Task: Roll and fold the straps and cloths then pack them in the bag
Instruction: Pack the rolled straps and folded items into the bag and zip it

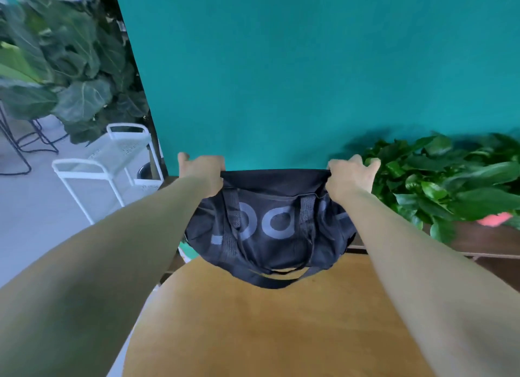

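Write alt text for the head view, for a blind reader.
The left hand and right hand grip the top ends of a black duffel bag over the far edge of a wooden table. A teal wall stands behind, with a leafy plant at right.

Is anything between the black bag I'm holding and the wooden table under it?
Nothing visible. The left hand and right hand grip the bag by its top edge; only its own handle loop hangs above the table.
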The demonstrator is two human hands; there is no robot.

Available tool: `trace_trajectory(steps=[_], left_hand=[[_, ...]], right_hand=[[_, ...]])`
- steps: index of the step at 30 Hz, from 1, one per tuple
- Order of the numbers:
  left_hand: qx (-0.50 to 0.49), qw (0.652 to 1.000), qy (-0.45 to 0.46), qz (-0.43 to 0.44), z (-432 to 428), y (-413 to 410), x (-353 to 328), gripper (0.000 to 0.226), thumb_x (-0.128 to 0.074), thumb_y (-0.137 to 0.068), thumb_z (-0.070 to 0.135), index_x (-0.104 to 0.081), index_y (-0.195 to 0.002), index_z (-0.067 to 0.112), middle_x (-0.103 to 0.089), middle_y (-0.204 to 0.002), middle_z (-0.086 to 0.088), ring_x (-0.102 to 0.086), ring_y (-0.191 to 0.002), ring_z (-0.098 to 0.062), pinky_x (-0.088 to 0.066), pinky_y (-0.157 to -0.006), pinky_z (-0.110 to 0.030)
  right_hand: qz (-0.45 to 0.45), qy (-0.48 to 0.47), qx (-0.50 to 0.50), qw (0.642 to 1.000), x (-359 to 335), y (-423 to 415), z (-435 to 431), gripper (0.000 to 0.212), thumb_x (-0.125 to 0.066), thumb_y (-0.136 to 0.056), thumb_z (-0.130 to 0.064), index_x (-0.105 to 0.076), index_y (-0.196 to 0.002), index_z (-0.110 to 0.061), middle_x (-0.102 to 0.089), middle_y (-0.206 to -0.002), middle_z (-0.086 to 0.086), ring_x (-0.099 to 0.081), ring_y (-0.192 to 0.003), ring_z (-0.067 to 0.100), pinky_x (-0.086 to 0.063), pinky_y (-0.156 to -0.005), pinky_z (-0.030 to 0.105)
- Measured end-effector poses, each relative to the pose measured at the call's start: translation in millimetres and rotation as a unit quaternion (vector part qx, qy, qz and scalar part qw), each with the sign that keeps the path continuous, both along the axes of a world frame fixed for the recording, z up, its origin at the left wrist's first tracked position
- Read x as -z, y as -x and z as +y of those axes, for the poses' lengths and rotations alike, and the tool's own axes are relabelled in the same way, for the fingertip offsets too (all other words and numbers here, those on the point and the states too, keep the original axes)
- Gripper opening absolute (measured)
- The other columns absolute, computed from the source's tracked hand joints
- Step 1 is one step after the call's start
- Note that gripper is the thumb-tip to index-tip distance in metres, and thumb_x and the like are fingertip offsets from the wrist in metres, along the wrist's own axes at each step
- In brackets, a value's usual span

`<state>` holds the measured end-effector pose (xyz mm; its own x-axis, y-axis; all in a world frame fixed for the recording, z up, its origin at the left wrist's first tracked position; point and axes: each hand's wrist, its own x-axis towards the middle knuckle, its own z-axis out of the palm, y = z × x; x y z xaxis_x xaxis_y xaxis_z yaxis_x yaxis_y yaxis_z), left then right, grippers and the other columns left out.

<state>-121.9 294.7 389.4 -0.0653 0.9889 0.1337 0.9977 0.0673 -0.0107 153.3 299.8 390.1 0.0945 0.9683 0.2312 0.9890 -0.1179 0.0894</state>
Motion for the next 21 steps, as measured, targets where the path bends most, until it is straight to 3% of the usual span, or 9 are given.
trace_trajectory(steps=[8, 12, 21], left_hand=[[-0.037, 0.997, -0.063, -0.004, 71, 1, -30, 0.004, -0.047, -0.094, 0.021, -0.05, -0.096, 0.021, -0.06, -0.085, 0.001, -0.053, -0.089, -0.024, -0.019, -0.103, -0.039], [-0.05, 0.995, -0.082, -0.015, 114, -1, -27, 0.005, -0.046, -0.093, 0.018, -0.049, -0.095, 0.022, -0.057, -0.079, 0.003, -0.053, -0.086, -0.024, -0.016, -0.105, -0.039], [-0.045, 0.998, -0.029, -0.019, 183, -4, 33, 0.013, -0.043, -0.091, 0.013, -0.049, -0.094, 0.024, -0.054, -0.07, 0.007, -0.054, -0.078, -0.02, -0.015, -0.108, -0.04]], right_hand=[[-0.001, -0.057, -0.029, 0.998, -29, 3, 79, 0.015, -0.05, -0.083, -0.01, -0.053, -0.09, -0.023, -0.053, -0.077, 0.001, -0.044, -0.105, 0.023, -0.022, -0.105, 0.05], [-0.001, -0.08, -0.051, 0.995, -26, -2, 126, 0.011, -0.05, -0.083, -0.012, -0.05, -0.086, -0.023, -0.047, -0.068, 0.0, -0.045, -0.102, 0.024, -0.023, -0.102, 0.048], [0.013, -0.032, -0.041, 0.999, 34, -1, 193, 0.017, -0.049, -0.083, -0.01, -0.054, -0.089, -0.024, -0.043, -0.066, -0.002, -0.044, -0.103, 0.023, -0.023, -0.101, 0.048]])
